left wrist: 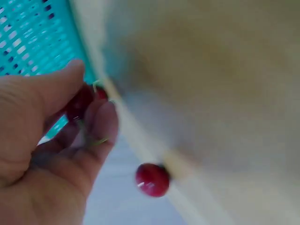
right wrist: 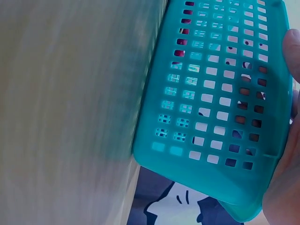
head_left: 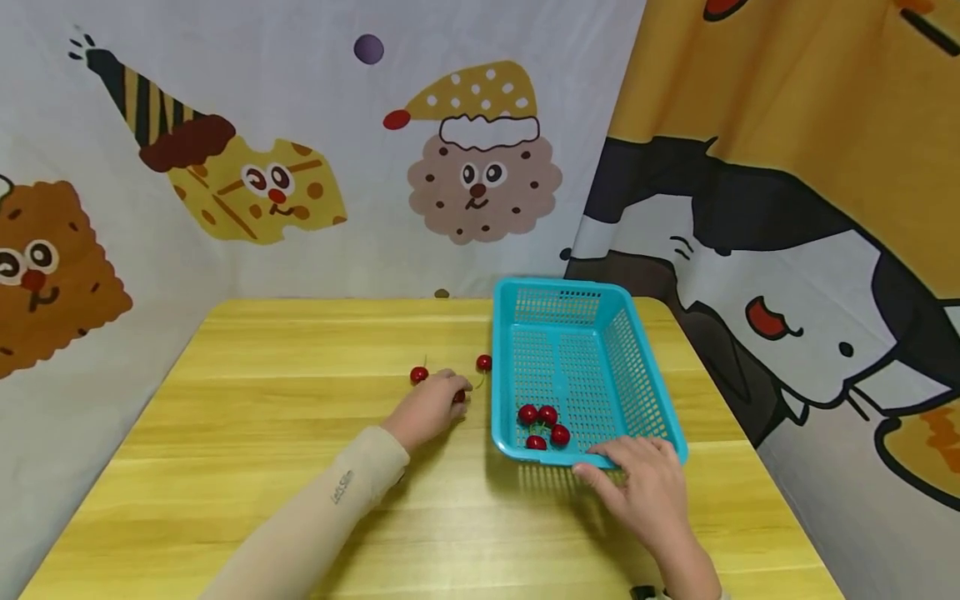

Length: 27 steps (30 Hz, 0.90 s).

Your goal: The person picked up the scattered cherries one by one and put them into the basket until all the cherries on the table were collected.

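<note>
My left hand (head_left: 427, 410) reaches over the table and pinches a red cherry (left wrist: 79, 103) between thumb and fingers; its thin stem shows in the left wrist view. Just left of the fingertips lies a second cherry (head_left: 418, 375) with its stem up. Another cherry (head_left: 483, 363) lies against the left side of the blue plastic basket (head_left: 501, 333). Inside the basket, in its near left corner, several cherries (head_left: 547, 415) are grouped. My right hand (head_left: 647, 487) grips the basket's near rim toward the right corner, thumb outside and fingers over the edge.
A yellow wood-grain table (head_left: 247, 400) bears everything, with the basket at its right part. Behind it hangs a white cloth (head_left: 300, 50) with cartoon prints, and to the right a curtain (head_left: 810, 100) with a cartoon animal.
</note>
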### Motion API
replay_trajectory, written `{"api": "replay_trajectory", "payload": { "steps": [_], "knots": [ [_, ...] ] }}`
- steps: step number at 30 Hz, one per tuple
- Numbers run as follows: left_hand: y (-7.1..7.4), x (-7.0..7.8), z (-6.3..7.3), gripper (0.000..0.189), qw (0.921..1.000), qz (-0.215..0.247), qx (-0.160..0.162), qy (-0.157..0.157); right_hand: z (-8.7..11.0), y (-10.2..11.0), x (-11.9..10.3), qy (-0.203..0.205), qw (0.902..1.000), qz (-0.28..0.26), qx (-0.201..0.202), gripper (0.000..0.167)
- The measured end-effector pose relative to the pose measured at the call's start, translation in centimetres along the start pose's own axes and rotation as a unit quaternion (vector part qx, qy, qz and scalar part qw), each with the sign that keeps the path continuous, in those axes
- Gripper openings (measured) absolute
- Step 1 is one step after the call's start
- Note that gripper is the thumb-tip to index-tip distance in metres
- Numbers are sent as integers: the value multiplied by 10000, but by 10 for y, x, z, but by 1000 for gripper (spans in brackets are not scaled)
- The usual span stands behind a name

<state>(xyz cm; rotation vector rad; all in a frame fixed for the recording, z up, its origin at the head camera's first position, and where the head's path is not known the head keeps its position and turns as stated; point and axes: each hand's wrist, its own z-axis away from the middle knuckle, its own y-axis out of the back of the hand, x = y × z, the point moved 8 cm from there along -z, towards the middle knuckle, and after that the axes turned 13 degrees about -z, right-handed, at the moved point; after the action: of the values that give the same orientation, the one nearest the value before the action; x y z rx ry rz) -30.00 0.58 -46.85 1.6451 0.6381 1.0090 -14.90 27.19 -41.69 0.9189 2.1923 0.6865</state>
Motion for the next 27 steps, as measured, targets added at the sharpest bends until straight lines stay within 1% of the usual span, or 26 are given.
{"api": "replay_trajectory", "payload": {
  "steps": [2, 3, 5, 7, 8, 10, 11, 13, 16, 18, 21, 24, 27],
  "knots": [
    [20, 3, -2, 30, 9988, 216, 414, 170, -1, 1, 0, 8, 10000, -10, 23, 43],
    [32, 6, -3, 33, 9967, 407, 659, 240, -1, 1, -1, 12, 10000, -13, 30, 42],
    [55, 11, -5, 37, 9898, 764, 1157, 321, -1, 2, -1, 14, 10000, -20, 42, 43],
    [74, 19, -6, 39, 9803, 1069, 1644, 251, -1, 3, -1, -1, 10000, -13, 35, 43],
    [81, 24, -6, 39, 9753, 1212, 1838, 186, -1, 2, -1, -18, 10000, 3, 13, 43],
    [91, 33, -5, 40, 9685, 1368, 2080, 11, 0, 1, 0, -57, 10000, 34, -26, 43],
    [93, 37, -6, 40, 9663, 1448, 2127, -78, 0, 1, 0, -75, 10000, 43, -46, 44],
    [92, 45, -8, 41, 9658, 1559, 2060, -222, 0, 0, 0, -85, 9999, 65, -76, 42],
    [83, 58, -14, 42, 9705, 1682, 1691, -342, 0, 1, 0, -75, 10000, 42, -50, 45],
    [75, 67, -20, 43, 9754, 1642, 1407, -424, 0, 2, 0, -76, 10000, 45, -28, 46],
    [64, 81, -30, 44, 9803, 1571, 1056, -557, 0, 2, 0, -106, 9999, 76, -56, 46],
    [53, 90, -38, 45, 9839, 1505, 773, -577, 0, 1, 0, -160, 9997, 115, -138, 41],
    [43, 96, -47, 46, 9870, 1403, 556, -557, 0, 0, 1, -217, 9995, 137, -187, 39]
  ]
}}
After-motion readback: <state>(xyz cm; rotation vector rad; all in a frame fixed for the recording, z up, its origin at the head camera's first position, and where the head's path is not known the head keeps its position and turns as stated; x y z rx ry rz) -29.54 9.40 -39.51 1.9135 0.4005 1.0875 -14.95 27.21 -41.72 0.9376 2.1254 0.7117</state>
